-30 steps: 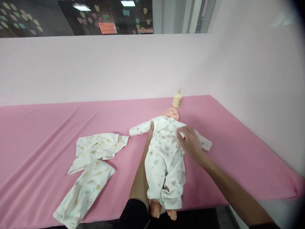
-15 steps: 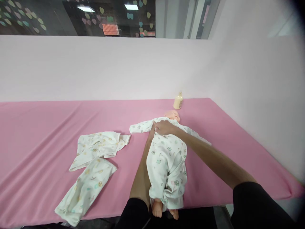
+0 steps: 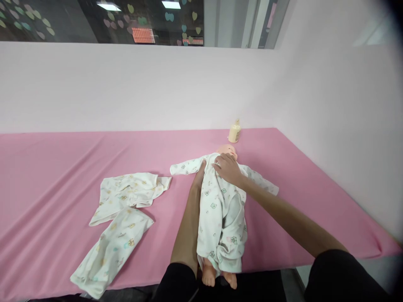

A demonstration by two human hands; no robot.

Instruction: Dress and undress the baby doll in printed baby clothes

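Right grip (image 3: 229, 168) flat and unclenched on doll (image 3: 220, 201) chest; left grip (image 3: 199, 173) tucked under shoulder, state unclear. Dressing step; next likely needs romper (image 3: 222, 218) front closed.

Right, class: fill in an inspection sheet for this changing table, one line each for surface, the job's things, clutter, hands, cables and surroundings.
Surface: pink sheet over a long table, lightly creased.
Job's things: doll on its back in a white printed sleepsuit, bare feet at the near edge.
Clutter: spare baby clothes left of the doll; cream bottle upright beyond its head.
Hands: right hand rests on the doll's chest, grip not visible; left hand tucked at the doll's side, mostly hidden.
Cables: nothing seen.
Surroundings: white wall, window with heart stickers above.
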